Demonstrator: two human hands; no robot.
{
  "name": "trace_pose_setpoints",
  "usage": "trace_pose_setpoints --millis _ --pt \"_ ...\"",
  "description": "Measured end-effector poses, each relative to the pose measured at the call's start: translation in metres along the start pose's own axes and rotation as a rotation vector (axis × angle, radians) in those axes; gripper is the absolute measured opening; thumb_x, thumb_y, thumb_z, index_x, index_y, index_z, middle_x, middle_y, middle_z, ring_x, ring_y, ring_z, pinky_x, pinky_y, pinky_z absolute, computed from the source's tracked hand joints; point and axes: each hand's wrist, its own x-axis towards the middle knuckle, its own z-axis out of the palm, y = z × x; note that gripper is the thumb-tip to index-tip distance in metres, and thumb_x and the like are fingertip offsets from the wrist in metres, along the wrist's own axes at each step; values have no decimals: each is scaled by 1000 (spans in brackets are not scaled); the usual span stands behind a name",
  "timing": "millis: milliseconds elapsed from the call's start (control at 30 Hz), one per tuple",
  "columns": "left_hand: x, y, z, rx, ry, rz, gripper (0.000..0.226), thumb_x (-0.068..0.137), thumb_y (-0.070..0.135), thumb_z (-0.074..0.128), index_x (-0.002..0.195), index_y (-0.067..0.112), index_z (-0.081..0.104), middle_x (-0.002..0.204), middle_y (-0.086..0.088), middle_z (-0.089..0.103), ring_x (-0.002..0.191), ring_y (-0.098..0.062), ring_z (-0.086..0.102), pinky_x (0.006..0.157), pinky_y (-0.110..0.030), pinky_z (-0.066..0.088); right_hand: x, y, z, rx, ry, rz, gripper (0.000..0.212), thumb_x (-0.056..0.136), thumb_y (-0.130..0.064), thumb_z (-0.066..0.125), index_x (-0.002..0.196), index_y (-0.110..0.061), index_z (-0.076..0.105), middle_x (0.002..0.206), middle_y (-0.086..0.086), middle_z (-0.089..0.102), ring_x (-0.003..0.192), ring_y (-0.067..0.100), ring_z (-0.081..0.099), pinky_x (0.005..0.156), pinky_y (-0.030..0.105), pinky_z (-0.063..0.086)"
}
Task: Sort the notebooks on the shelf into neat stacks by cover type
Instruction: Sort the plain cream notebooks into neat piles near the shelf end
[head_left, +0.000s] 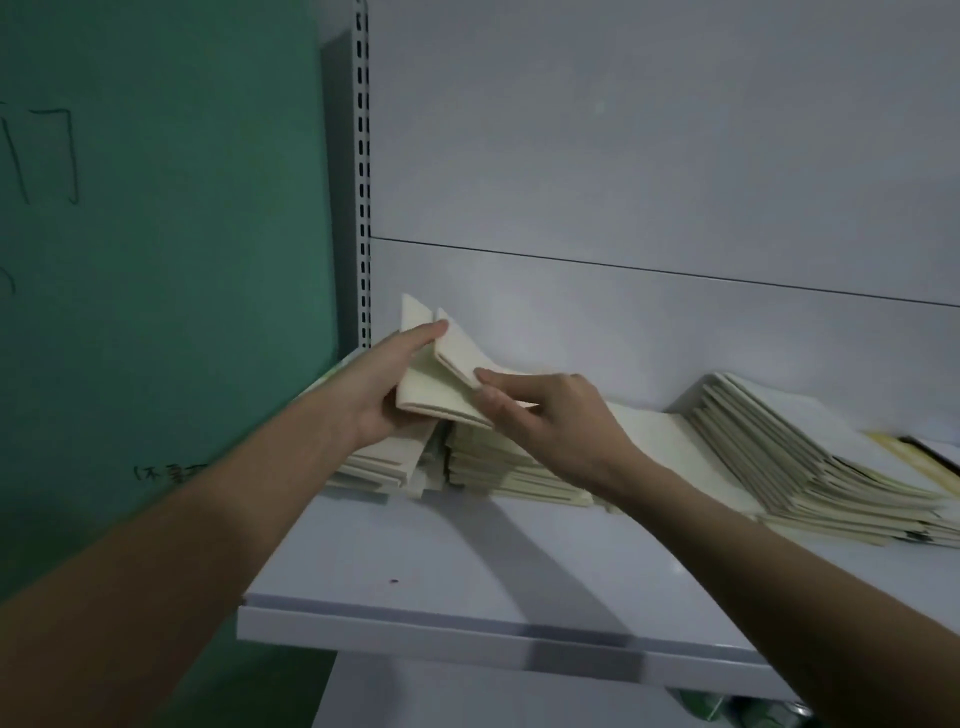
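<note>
Cream notebooks lie on a pale grey shelf beside a green wall with dark scribbles.

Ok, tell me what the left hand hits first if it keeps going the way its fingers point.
Probably the white back panel of the shelf. The left hand, holding cream notebooks, points up and right toward it; depth is unclear.
</note>
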Motion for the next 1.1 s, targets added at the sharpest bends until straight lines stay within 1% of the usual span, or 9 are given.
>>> trace_pose_setpoints --millis 133,233,367,533,600,700,867,1000,1100 --pt "8 -1 -19 70 132 80 40 86 2 58 124 14 52 101 -11 68 85 -26 66 53 -35 57 -1 30 -4 350 -143 200 63 84 -79 33 117 -38 67 123 -19 64 117 -1 56 103 34 43" --pt "10 -4 -28 -19 139 48 39 85 0 54 124 5 51 106 -17 65 89 -29 65 53 -36 59 -11 49 -4 117 -44 284 57 95 -62 32 130 -27 60 135 -9 57 120 8 52 101 28 35" --pt "13 2 -37 -191 169 102 36 84 2 49 120 4 47 108 -19 56 92 -28 60 55 -34 59 -19 55 -2 29 -296 321 68 89 -64 47 145 -27 41 147 -12 42 136 11 38 108 25 26" --pt "14 14 -36 -382 179 212 24 87 1 43 111 2 45 114 -22 50 95 -31 60 60 -35 61 -20 55 9 -352 -169 118 31 98 -34 50 125 -23 60 127 -3 63 115 24 56 94 38 43" --pt "12 18 -33 -446 163 235 17 88 1 41 104 1 45 119 -25 49 102 -35 60 62 -35 61 -17 62 4 -205 -70 127 26 99 -33 47 104 -22 70 99 -4 71 91 22 62 77 36 46" --pt "9 17 -26 -439 183 258 11 88 2 39 96 4 46 112 -21 52 98 -31 60 62 -34 60 -9 69 -14 182 146 232 36 100 -33 48 71 -14 57 64 -6 51 61 12 45 58 32 34" --pt "6 -4 -7 -311 190 203 15 89 5 35 95 10 48 99 -16 56 88 -27 58 70 -40 53 -3 63 -37 378 456 198 30 101 -30 44 88 -11 63 73 4 59 66 14 50 62 31 40" --pt "14 -16 34 -304 150 142 20 89 7 36 103 7 51 98 -18 58 85 -27 59 68 -40 52 -14 49 -47 117 334 32 22 101 -34 46 107 -32 67 76 -11 64 74 7 57 66 25 43" --pt "20 -25 77 -232 206 168 20 87 9 40 101 6 55 88 -17 60 78 -28 60 68 -37 52 -27 58 -52 -28 150 -30 28 100 -39 46 124 -37 61 103 -13 71 95 10 64 83 32 49"
